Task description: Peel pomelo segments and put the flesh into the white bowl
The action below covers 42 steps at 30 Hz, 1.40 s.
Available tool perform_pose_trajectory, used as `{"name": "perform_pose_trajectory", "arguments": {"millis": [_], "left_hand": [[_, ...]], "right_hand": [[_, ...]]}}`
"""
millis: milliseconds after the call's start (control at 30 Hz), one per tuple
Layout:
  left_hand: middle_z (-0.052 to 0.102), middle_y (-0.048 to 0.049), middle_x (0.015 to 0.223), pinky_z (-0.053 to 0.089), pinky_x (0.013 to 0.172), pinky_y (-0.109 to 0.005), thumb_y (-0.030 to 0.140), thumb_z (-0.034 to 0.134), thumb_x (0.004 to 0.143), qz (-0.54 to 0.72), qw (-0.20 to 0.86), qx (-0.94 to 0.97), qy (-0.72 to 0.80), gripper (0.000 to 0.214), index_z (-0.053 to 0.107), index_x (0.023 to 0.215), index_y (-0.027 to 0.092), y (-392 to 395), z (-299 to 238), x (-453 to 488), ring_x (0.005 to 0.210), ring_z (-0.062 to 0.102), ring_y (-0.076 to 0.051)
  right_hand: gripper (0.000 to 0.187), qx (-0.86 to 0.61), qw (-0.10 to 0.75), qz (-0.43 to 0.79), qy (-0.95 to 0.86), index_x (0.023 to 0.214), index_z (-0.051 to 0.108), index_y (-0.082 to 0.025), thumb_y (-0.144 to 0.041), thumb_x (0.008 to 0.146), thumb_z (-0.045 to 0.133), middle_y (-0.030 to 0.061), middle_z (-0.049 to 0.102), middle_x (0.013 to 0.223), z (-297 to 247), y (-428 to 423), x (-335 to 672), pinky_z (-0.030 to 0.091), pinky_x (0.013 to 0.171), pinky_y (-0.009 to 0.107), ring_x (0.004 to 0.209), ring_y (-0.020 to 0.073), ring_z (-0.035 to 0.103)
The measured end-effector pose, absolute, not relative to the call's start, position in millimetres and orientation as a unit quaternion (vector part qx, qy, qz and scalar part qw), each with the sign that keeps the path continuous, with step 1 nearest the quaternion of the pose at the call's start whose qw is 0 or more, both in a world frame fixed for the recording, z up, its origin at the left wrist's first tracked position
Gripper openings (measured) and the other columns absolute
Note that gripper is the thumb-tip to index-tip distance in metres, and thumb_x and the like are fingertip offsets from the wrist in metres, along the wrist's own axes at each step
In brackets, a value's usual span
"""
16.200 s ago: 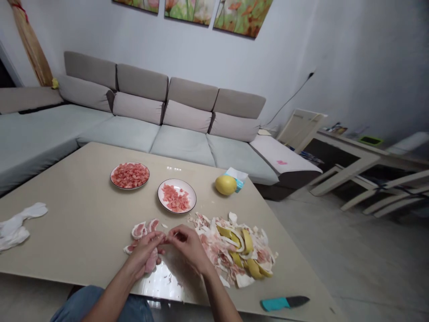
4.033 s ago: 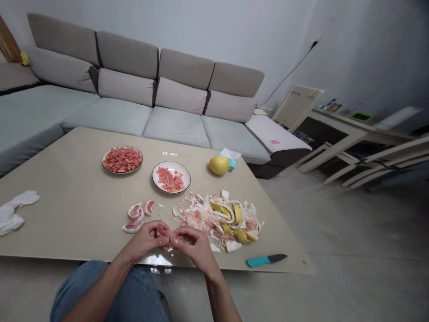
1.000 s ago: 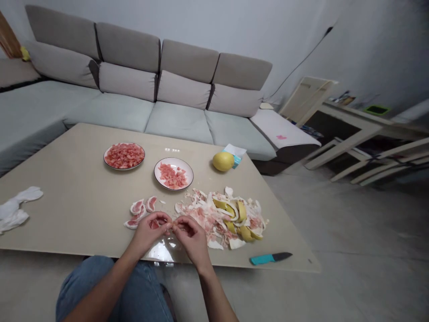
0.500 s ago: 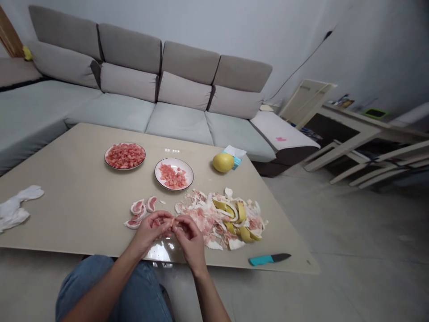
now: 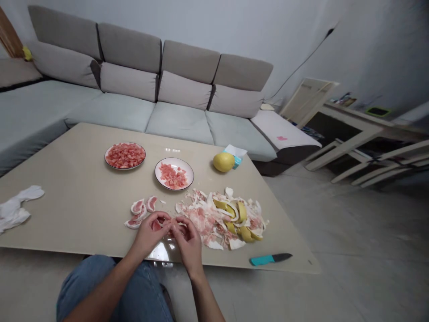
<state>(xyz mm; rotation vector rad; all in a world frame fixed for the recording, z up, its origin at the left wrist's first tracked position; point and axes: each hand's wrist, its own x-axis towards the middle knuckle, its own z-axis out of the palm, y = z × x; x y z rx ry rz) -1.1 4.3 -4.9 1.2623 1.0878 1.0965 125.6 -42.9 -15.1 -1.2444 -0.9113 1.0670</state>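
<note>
My left hand (image 5: 152,232) and my right hand (image 5: 188,243) meet over the table's front edge, fingertips pinched together. Between them is a red pomelo segment (image 5: 156,225), mostly covered by my fingers. Just beyond my left hand lie several pomelo slices (image 5: 136,220) with white pith still around the red flesh. To the right of my right hand spreads a heap of pomelo peel (image 5: 240,212), with white pith, pinkish membrane and yellow rind. Farther back, a white plate (image 5: 188,169) holds a small amount of red pulp pieces.
A fuller plate (image 5: 125,169) of red pulp stands back left. A whole yellow pomelo (image 5: 224,162) rests against a blue tissue pack (image 5: 237,161). A teal-handled knife (image 5: 263,260) lies by the front right edge. Crumpled white tissue (image 5: 15,209) is at left; a sofa (image 5: 181,120) stands behind.
My fingers have shifted slightly around the pomelo segment, and my right hand has moved a little to the left. The plates, peel and knife stay in place.
</note>
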Motion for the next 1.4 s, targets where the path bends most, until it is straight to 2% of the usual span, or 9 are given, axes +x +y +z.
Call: {"name": "perform_pose_trajectory", "arguments": {"millis": [133,233,300,500,567,667,867,1200,1400], "left_hand": [[0.068,-0.0028,0.079,0.052,0.068,-0.03,0.029,0.073,0.067,0.459,0.599,0.487,0.44,0.017,0.066,0.077,0.018,3,-4,1,0.072,0.063,-0.019],[0.067,-0.0015,0.078,0.054,0.065,-0.031,0.033,0.076,0.066,0.45,0.653,0.444,0.417,0.024,0.065,0.079,0.017,3,-6,2,0.064,0.063,-0.016],[0.067,-0.0015,0.08,0.055,0.067,-0.032,0.033,0.077,0.066,0.449,0.672,0.427,0.405,0.025,0.065,0.08,0.016,4,-9,2,0.066,0.064,-0.016],[0.068,-0.0014,0.081,0.056,0.07,-0.03,0.031,0.079,0.066,0.451,0.68,0.415,0.401,0.027,0.066,0.084,0.016,3,-9,-1,0.071,0.064,-0.015],[0.068,-0.0012,0.079,0.056,0.07,-0.03,0.031,0.08,0.065,0.447,0.686,0.412,0.4,0.027,0.066,0.083,0.015,2,-8,-2,0.069,0.064,-0.015],[0.069,-0.0014,0.077,0.056,0.071,-0.031,0.03,0.081,0.064,0.438,0.712,0.394,0.381,0.028,0.066,0.083,0.015,2,-8,-2,0.069,0.065,-0.016],[0.068,-0.0001,0.081,0.057,0.072,-0.027,0.029,0.082,0.063,0.455,0.718,0.353,0.391,0.03,0.068,0.085,0.015,4,-15,-5,0.067,0.064,-0.012],[0.066,-0.0013,0.071,0.056,0.075,-0.027,0.027,0.079,0.069,0.434,0.766,0.326,0.345,0.028,0.069,0.091,0.012,5,-11,-8,0.063,0.062,-0.009],[0.068,-0.0045,0.082,0.056,0.073,-0.028,0.024,0.076,0.073,0.43,0.787,0.313,0.311,0.025,0.068,0.094,0.014,5,-10,-10,0.074,0.065,-0.014]], "right_hand": [[0.026,-0.519,0.598,0.484,-0.372,0.092,0.066,-0.02,-0.04,0.075,0.071,0.0041,0.07,0.086,-17,-40,128,0.057,0.073,0.034,0.076,0.0196,0.067],[0.026,-0.518,0.606,0.488,-0.356,0.091,0.068,-0.02,-0.039,0.075,0.072,0.0044,0.071,0.088,-21,-39,130,0.057,0.076,0.035,0.081,0.0208,0.067],[0.025,-0.515,0.608,0.495,-0.346,0.091,0.069,-0.021,-0.039,0.074,0.073,0.0044,0.071,0.089,-24,-39,131,0.057,0.078,0.036,0.083,0.0214,0.067],[0.036,-0.523,0.576,0.491,-0.393,0.107,0.069,-0.022,-0.038,0.075,0.073,0.0073,0.07,0.107,-16,-40,138,0.051,0.091,0.04,0.099,0.0242,0.065],[0.033,-0.529,0.561,0.48,-0.418,0.104,0.071,-0.022,-0.038,0.075,0.072,0.0075,0.07,0.106,-13,-40,142,0.049,0.093,0.041,0.101,0.0249,0.064],[0.026,-0.535,0.556,0.48,-0.417,0.096,0.074,-0.022,-0.039,0.075,0.073,0.0066,0.072,0.099,-13,-40,145,0.051,0.09,0.039,0.096,0.0244,0.065],[0.031,-0.493,0.588,0.548,-0.334,0.099,0.073,-0.021,-0.039,0.074,0.075,0.0049,0.074,0.089,-17,-39,148,0.054,0.078,0.034,0.076,0.0176,0.067],[0.035,-0.432,0.59,0.618,-0.289,0.104,0.071,-0.02,-0.033,0.072,0.078,0.0075,0.074,0.095,-15,-39,154,0.053,0.077,0.028,0.086,0.0182,0.067],[0.036,-0.43,0.59,0.617,-0.294,0.104,0.07,-0.02,-0.033,0.071,0.078,0.0065,0.075,0.092,-15,-37,155,0.053,0.075,0.028,0.082,0.017,0.068]]}}
